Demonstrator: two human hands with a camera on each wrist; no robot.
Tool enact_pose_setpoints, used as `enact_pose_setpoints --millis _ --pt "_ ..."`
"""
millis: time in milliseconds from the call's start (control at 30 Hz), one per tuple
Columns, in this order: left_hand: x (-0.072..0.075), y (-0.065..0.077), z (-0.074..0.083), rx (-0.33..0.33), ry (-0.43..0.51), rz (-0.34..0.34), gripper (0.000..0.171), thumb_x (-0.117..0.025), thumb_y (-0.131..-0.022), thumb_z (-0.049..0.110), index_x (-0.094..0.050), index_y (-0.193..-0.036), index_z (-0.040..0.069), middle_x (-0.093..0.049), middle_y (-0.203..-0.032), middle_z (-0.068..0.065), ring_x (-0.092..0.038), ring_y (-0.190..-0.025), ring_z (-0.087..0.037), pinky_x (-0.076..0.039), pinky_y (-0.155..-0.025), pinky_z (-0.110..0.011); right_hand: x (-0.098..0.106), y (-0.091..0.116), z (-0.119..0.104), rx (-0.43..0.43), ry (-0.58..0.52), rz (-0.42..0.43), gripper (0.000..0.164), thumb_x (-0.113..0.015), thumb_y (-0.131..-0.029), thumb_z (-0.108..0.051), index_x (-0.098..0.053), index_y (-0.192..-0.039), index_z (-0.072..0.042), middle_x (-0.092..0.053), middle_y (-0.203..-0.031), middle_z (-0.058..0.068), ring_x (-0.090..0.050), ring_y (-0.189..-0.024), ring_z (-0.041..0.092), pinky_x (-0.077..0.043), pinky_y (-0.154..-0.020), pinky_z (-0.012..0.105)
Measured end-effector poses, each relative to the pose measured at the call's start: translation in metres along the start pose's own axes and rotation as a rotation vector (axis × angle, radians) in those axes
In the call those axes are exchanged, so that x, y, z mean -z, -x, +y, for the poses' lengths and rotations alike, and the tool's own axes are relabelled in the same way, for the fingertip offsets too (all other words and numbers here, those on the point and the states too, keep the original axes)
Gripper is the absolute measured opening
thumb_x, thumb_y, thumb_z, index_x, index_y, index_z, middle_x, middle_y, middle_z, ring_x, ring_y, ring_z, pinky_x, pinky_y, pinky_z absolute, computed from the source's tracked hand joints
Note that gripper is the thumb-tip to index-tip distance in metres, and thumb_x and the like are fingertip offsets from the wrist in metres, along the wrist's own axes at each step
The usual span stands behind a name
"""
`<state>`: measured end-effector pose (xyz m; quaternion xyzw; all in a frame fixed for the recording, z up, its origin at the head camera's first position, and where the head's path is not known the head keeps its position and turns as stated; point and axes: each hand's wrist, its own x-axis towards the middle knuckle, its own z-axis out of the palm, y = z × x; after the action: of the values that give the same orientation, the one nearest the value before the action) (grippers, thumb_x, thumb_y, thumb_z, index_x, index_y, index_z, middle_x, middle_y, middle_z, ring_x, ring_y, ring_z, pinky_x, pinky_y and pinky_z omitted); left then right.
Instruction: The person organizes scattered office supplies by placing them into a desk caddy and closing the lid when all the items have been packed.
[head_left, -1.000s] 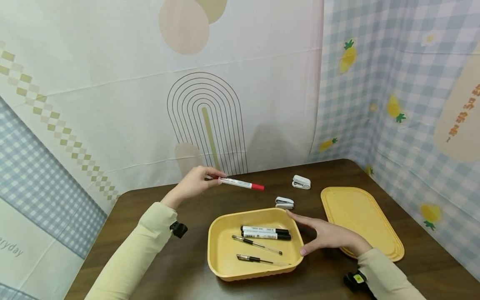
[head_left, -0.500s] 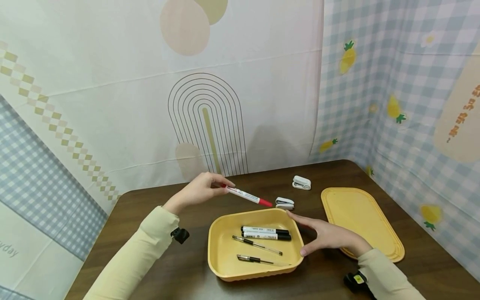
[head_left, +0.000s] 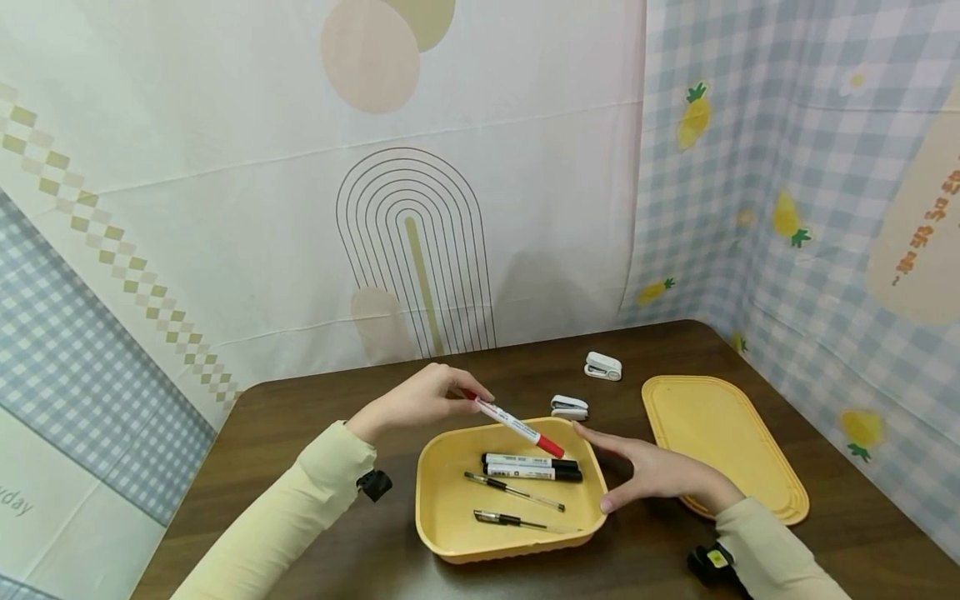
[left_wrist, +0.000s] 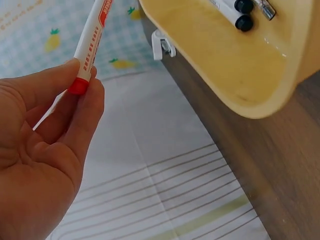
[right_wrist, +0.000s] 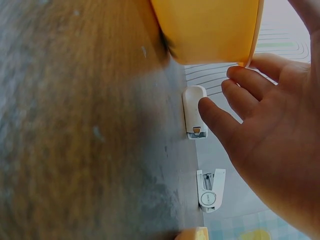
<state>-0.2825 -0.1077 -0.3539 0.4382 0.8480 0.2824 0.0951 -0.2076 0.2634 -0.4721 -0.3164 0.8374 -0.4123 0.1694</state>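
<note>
A patterned curtain (head_left: 540, 150) backs a dark table (head_left: 360, 533) bearing a yellow tray (head_left: 442, 504), with what looks like its lid (head_left: 723, 442) to the right. The right hand (head_left: 652, 467), spread wide, touches the tray's right end. The left hand (head_left: 420, 404) pinches the red marker (head_left: 516, 424), which has just swung in from the far left and slants over the tray's far side, near two black markers (head_left: 517, 472). The carry looks nearly done.
</note>
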Motion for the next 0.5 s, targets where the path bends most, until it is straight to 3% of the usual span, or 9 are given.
enact_pose_setpoints --millis 333,500 --pt "-0.016 -0.014 0.007 -0.047 0.003 -0.096 0.02 -0.066 -0.098 0.008 -0.076 -0.115 0.011 -0.074 -0.105 0.006 -0.063 -0.085 -0.006 -0.053 -0.072 -0.024 0.0 0.001 -0.002 -0.018 -0.002 0.009 0.101 -0.083 -0.085 -0.025 -0.019 -0.163 -0.022 -0.02 -0.166 0.004 -0.023 -0.147 0.036 -0.029 -0.114 0.05" --pt "-0.025 -0.02 0.008 -0.081 -0.022 -0.127 0.02 -0.068 -0.097 0.006 -0.076 -0.115 0.008 -0.074 -0.108 -0.001 -0.065 -0.089 -0.003 -0.054 -0.077 -0.021 0.0 0.0 -0.002 0.002 0.009 0.008 0.101 -0.082 -0.086 -0.025 -0.018 -0.163 -0.02 -0.021 -0.165 0.007 -0.024 -0.147 0.038 -0.03 -0.114 0.044"
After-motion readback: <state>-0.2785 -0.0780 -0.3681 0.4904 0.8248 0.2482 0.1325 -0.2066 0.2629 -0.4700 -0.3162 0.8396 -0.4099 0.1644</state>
